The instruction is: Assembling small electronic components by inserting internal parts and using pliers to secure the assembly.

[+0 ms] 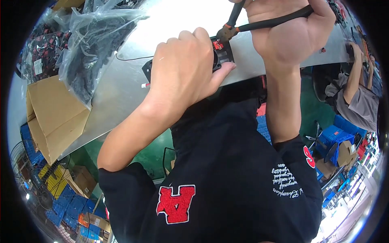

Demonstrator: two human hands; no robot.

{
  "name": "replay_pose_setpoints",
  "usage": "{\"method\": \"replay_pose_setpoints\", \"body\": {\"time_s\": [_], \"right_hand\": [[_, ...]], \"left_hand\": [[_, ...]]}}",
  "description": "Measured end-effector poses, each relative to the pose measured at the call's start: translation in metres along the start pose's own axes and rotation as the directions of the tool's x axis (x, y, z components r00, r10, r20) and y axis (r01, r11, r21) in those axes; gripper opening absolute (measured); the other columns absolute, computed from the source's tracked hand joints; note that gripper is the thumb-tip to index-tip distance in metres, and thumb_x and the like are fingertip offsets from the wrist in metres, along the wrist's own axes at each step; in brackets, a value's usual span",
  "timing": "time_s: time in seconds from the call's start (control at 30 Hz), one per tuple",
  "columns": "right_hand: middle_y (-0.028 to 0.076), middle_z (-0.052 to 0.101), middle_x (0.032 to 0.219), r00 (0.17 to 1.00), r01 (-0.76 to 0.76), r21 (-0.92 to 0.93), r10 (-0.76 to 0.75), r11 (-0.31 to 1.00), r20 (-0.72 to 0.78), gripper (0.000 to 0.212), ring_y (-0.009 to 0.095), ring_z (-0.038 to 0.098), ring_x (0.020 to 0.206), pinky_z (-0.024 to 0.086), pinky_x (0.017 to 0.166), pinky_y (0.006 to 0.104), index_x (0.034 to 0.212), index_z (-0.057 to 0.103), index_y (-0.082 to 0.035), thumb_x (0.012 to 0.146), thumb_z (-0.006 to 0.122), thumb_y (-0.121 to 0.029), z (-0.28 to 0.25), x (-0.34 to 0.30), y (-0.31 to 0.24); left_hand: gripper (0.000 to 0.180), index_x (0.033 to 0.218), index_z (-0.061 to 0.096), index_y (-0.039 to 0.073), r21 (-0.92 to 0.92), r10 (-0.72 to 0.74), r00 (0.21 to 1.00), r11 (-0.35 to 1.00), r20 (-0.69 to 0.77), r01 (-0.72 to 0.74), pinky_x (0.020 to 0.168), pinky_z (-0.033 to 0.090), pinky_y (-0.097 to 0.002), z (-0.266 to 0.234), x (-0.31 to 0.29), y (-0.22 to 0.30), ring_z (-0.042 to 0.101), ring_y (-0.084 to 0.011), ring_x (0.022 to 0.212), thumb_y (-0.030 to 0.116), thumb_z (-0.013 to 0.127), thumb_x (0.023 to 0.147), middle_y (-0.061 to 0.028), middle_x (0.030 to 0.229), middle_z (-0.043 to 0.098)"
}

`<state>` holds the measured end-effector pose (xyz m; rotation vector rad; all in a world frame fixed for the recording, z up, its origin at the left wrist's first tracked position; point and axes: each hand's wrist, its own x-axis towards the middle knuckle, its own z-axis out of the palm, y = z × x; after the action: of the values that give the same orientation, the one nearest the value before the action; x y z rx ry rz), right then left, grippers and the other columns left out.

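Left hand [184,60] over the black part [229,54], hand tool [255,26] at its right end

Toward the left edge of the surface [113,101] lie clear plastic bags [101,40] with dark contents, and an open cardboard box [60,109] sits at the near left corner. A thin wire [135,59] runs along the surface to the left hand.

The black part is near the surface's near edge, its long axis roughly along that edge, with the right end slightly farther from the body. The left hand's grip is closed over its middle, knuckles up, thumb at the right end; most of the part is hidden.

A red piece [219,44] shows at that right end. Just beyond it, toward the far edge, is the head of the tool — whether it touches, I cannot tell.

Farther right, the right hand [287,36] grips the tool, its handles spread. The part lies left of this hand — the left one is nearer, already on it.

Past the surface's right end sits a co-worker [360,105] in grey.
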<state>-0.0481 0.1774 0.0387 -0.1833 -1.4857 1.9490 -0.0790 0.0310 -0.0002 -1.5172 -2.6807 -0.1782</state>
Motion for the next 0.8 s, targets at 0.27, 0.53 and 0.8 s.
{"method": "replay_pose_setpoints", "body": {"time_s": [0.27,0.53,0.8], "right_hand": [[0.013,0.060,0.099,1.000,0.020,-0.028,-0.020,0.999,0.005,0.069,0.022,0.053,0.093,0.044,0.079,0.0354,0.124,0.055,-0.001,0.091,0.032,-0.057,-0.002,0.002,0.002],[0.016,0.060,0.096,0.992,-0.088,0.515,0.028,0.853,0.123,0.062,0.025,0.057,0.086,0.048,0.071,0.0390,0.120,0.052,0.001,0.091,0.040,-0.053,-0.019,-0.003,0.000],[0.018,0.061,0.094,0.999,0.022,0.507,-0.040,0.862,0.025,0.058,0.027,0.060,0.083,0.051,0.071,0.0419,0.123,0.049,0.002,0.096,0.038,-0.049,-0.012,-0.024,-0.008]], "left_hand": [[0.059,0.077,0.053,0.005,0.006,0.007,1.000,1.000,-0.002,-0.007,0.053,0.049,-0.0341,0.002,0.000,-0.001,0.063,-0.0238,0.057,0.060,0.073,0.081,-0.0076,0.065,0.055],[0.063,0.087,0.052,-0.002,-0.043,-0.010,0.997,0.999,0.072,0.013,0.056,0.053,-0.0407,-0.002,0.000,0.000,0.066,-0.0333,0.064,0.059,0.066,0.087,-0.0168,0.074,0.060],[0.060,0.083,0.052,0.001,-0.032,0.011,1.000,0.999,0.016,-0.011,0.056,0.052,-0.0374,0.000,0.000,-0.002,0.065,-0.0292,0.061,0.059,0.070,0.084,-0.0130,0.071,0.059]]}}
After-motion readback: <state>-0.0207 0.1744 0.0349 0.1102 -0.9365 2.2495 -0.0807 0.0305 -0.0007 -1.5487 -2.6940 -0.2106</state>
